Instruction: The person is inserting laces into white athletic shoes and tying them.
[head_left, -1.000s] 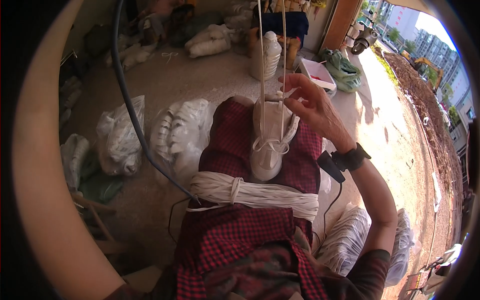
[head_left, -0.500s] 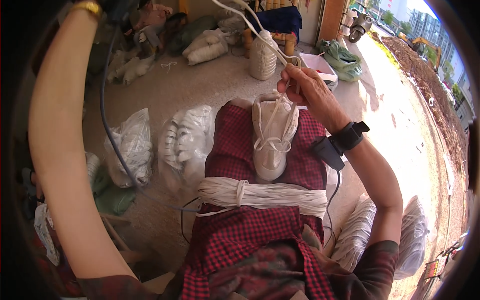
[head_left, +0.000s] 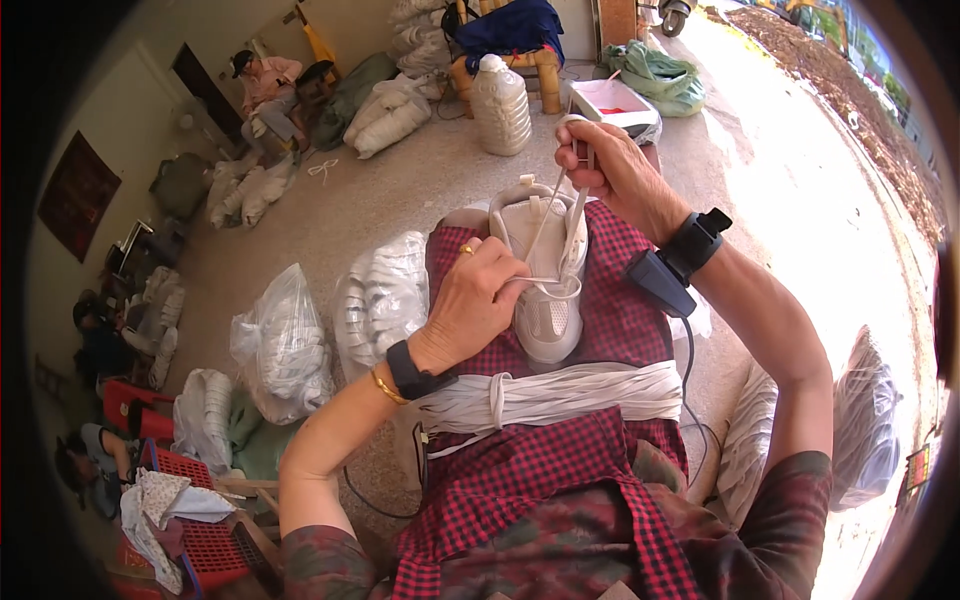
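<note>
A white sneaker (head_left: 549, 318) lies on my lap over a red and black checked apron (head_left: 470, 345), its toe toward me. My right hand (head_left: 612, 165) is closed around white shoelaces (head_left: 548, 228), pulled taut above the shoe's opening. At the lower eyelets my left hand (head_left: 475, 295) pinches a lace where it crosses the shoe. Dark bands circle both wrists. Across my thighs, just below the shoe, lies a thick bundle of white laces (head_left: 560, 393).
Clear bags of white shoes (head_left: 285, 345) stand on the floor to my left, more bagged shoes (head_left: 868, 420) at right. Ahead are a plastic jug (head_left: 500, 108), a white tray (head_left: 612, 100) and a green sack (head_left: 662, 78). A seated person (head_left: 268, 95) is far left. Red baskets (head_left: 205, 540) stand near left.
My left hand has come down from the upper left to the shoe and now pinches a lace. The right hand keeps its hold on the laces. The view has shifted.
</note>
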